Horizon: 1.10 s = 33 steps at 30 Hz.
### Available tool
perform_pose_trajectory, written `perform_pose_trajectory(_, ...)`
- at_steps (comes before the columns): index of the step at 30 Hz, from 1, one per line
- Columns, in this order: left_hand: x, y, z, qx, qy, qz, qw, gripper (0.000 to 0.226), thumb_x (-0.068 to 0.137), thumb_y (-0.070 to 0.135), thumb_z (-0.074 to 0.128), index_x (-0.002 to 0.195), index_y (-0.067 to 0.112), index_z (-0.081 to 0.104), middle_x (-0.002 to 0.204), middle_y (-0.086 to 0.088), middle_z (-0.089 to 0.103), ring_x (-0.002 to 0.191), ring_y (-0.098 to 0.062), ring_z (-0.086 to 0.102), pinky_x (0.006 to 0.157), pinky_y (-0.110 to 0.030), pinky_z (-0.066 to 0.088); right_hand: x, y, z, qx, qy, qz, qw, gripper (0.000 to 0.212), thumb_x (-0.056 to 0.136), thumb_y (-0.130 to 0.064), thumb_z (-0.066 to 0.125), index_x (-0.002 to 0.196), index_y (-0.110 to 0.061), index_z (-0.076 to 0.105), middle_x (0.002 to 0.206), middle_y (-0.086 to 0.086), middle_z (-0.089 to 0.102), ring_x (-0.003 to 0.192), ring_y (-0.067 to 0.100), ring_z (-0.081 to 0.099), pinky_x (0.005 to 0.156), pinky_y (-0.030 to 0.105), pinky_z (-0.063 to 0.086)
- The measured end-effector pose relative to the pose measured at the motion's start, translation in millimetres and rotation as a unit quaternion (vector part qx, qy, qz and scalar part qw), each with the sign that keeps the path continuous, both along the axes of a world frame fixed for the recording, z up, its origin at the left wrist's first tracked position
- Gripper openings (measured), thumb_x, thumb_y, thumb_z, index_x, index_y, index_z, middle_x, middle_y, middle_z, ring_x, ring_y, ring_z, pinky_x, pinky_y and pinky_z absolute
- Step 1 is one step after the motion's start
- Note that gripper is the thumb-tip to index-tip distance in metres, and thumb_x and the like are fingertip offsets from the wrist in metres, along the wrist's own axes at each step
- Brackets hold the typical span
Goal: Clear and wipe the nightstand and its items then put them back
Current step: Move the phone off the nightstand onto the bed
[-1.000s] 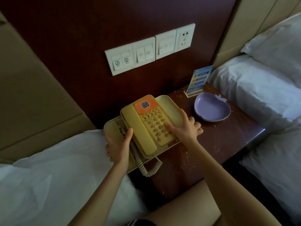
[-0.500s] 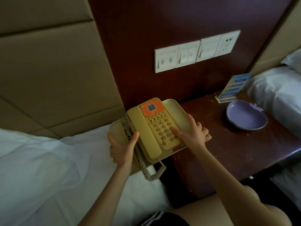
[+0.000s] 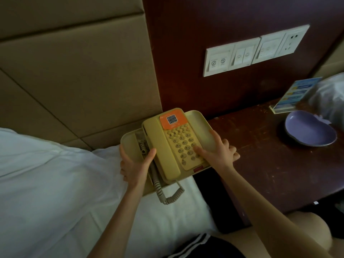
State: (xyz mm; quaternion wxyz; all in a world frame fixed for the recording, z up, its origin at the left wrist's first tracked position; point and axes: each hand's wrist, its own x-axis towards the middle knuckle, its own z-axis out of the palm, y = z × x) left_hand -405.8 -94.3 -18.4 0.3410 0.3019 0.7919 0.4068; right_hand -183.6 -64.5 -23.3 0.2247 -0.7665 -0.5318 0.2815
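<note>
I hold tray carrying telephone. Left hand grips left rim; right hand grips right side, thumb on keypad. Tray at worktop left edge, partly over bed.

A pale yellow telephone lies on a matching tray, with its handset cradled on the left, the keypad on the right and an orange QR sticker at its far end. Its coiled cord hangs off the tray's near edge. The tray sits askew, mostly jutting past the left edge of the dark, scuffed nightstand, and is gripped by the left hand and the right hand. A purple dish lies at the nightstand's right, with a blue sign card propped just beyond it
</note>
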Motion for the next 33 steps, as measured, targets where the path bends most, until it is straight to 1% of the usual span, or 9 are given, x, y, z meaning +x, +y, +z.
perform_pose_trajectory(5, -41.7, -8.3, 0.8, 0.025, 0.025, 0.007, 0.999, 0.109, 0.061, 0.055, 0.076, 0.145, 0.036, 0.009, 0.147, -0.012, 0.027, 0.133, -0.038, 0.025, 0.106, -0.054, 0.026, -36.9, -1.6, -5.4, -0.033, 0.005, 0.023, 0.999, 0.089, 0.067, -0.071, 0.059, 0.142, -0.042, 0.020, 0.134, 0.010, 0.040, 0.122, 0.037, 0.032, 0.101, 0.047, 0.016)
perform_pose_trajectory(7, -57.7, -13.9, 0.5, 0.043, 0.031, 0.014, 0.998, 0.107, 0.063, 0.049, 0.077, 0.145, 0.034, 0.011, 0.147, -0.009, 0.029, 0.132, -0.034, 0.028, 0.105, -0.048, 0.026, -54.1, -2.6, -10.0, -0.057, 0.004, 0.035, 0.998, 0.091, 0.068, -0.071, 0.059, 0.143, -0.041, 0.017, 0.135, 0.011, 0.041, 0.122, 0.038, 0.033, 0.101, 0.048, 0.018)
perform_pose_trajectory(11, -90.8, -27.7, -5.2, 0.046, 0.043, 0.035, 0.997, 0.102, 0.061, 0.044, 0.081, 0.141, 0.034, 0.018, 0.139, -0.005, 0.043, 0.124, -0.029, 0.042, 0.102, -0.041, 0.032, -87.7, -8.7, -23.1, -0.099, -0.006, 0.067, 0.993, 0.092, 0.069, -0.072, 0.059, 0.143, -0.043, 0.013, 0.136, 0.013, 0.038, 0.122, 0.040, 0.033, 0.100, 0.050, 0.019)
perform_pose_trajectory(15, -117.7, -39.1, -15.4, -0.008, 0.061, 0.075, 0.995, 0.100, 0.060, 0.050, 0.079, 0.139, 0.036, 0.019, 0.136, -0.010, 0.044, 0.125, -0.034, 0.039, 0.104, -0.051, 0.032, -117.0, -16.4, -35.5, -0.140, -0.029, 0.089, 0.986, 0.094, 0.067, -0.074, 0.057, 0.143, -0.045, 0.010, 0.137, 0.012, 0.037, 0.122, 0.039, 0.033, 0.099, 0.049, 0.021)
perform_pose_trajectory(18, -121.4, -41.7, -21.9, -0.010, 0.067, 0.084, 0.994, 0.100, 0.061, 0.047, 0.080, 0.140, 0.037, 0.019, 0.139, -0.013, 0.039, 0.129, -0.035, 0.033, 0.105, -0.050, 0.027, -125.0, -21.3, -45.0, -0.152, -0.046, 0.100, 0.982, 0.093, 0.068, -0.076, 0.055, 0.143, -0.045, 0.010, 0.140, 0.012, 0.034, 0.124, 0.039, 0.032, 0.100, 0.049, 0.021)
perform_pose_trajectory(22, -116.4, -41.7, -27.6, -0.007, 0.099, 0.066, 0.993, 0.098, 0.063, 0.042, 0.081, 0.142, 0.029, 0.024, 0.141, -0.013, 0.038, 0.131, -0.034, 0.031, 0.108, -0.050, 0.025, -119.3, -18.7, -52.8, -0.163, -0.057, 0.118, 0.978, 0.095, 0.068, -0.076, 0.054, 0.144, -0.043, 0.008, 0.142, 0.012, 0.031, 0.125, 0.038, 0.032, 0.101, 0.049, 0.021)
perform_pose_trajectory(28, -126.2, -36.0, -19.8, -0.019, 0.053, 0.063, 0.996, 0.090, 0.067, 0.044, 0.078, 0.140, 0.027, 0.028, 0.137, -0.010, 0.042, 0.126, -0.031, 0.038, 0.102, -0.042, 0.032, -118.4, -18.6, -54.4, -0.171, -0.082, 0.144, 0.971, 0.097, 0.070, -0.080, 0.046, 0.145, -0.036, 0.004, 0.144, 0.014, 0.029, 0.127, 0.037, 0.031, 0.102, 0.048, 0.020)
perform_pose_trajectory(30, -125.9, -33.1, -14.0, -0.033, 0.043, 0.067, 0.996, 0.087, 0.069, 0.048, 0.074, 0.140, 0.027, 0.028, 0.137, -0.010, 0.042, 0.126, -0.032, 0.038, 0.103, -0.044, 0.034, -116.3, -20.8, -52.7, -0.162, -0.087, 0.146, 0.972, 0.096, 0.071, -0.081, 0.044, 0.146, -0.035, 0.005, 0.143, 0.013, 0.030, 0.126, 0.036, 0.032, 0.101, 0.047, 0.021)
perform_pose_trajectory(33, -117.8, -30.0, -3.8, -0.032, 0.069, 0.060, 0.995, 0.082, 0.074, 0.051, 0.069, 0.140, 0.023, 0.031, 0.139, -0.009, 0.040, 0.128, -0.030, 0.036, 0.103, -0.045, 0.034, -112.7, -23.3, -47.1, -0.156, -0.089, 0.140, 0.974, 0.098, 0.071, -0.081, 0.044, 0.146, -0.031, 0.006, 0.144, 0.012, 0.030, 0.126, 0.034, 0.032, 0.102, 0.045, 0.022)
